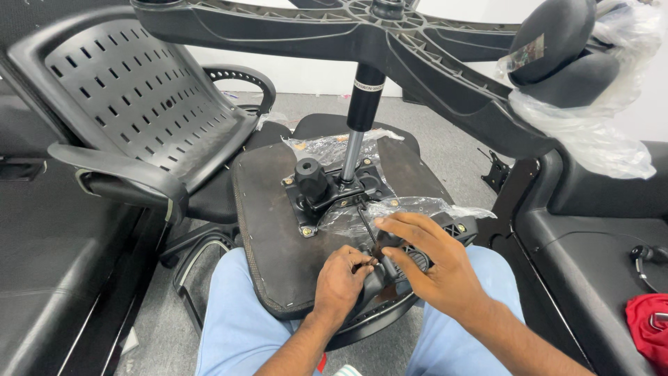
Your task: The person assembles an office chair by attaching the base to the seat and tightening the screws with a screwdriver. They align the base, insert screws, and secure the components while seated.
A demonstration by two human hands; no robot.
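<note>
While the upturned chair seat (278,237) lay across the person's lap, both hands worked at its near edge. The left hand (341,278) was curled closed, its fingertips pinching a small dark part, too small to make out, against the black armrest bracket (390,278) that lay at the seat's near right corner. The right hand (435,261) was half closed, fingers bent down onto the same bracket, its forefinger and thumb meeting the left hand's fingertips at that small part. A thin dark rod (367,221) ran from the hands up toward the black metal plate (334,195) bolted to the middle of the seat's underside. On that plate stood a black knob (311,179) and, just beside it, the gas lift column (358,118), rising upright to the star-shaped chair base (362,35) overhead. A black caster wheel (560,49), wrapped in clear plastic, hung at the end of the base's right arm. Crumpled clear plastic wrap (410,205) lay over part of the seat near the plate. To the left stood a black perforated chair shell (139,97) with armrests, and a red cloth (650,327) lay at the far right.
</note>
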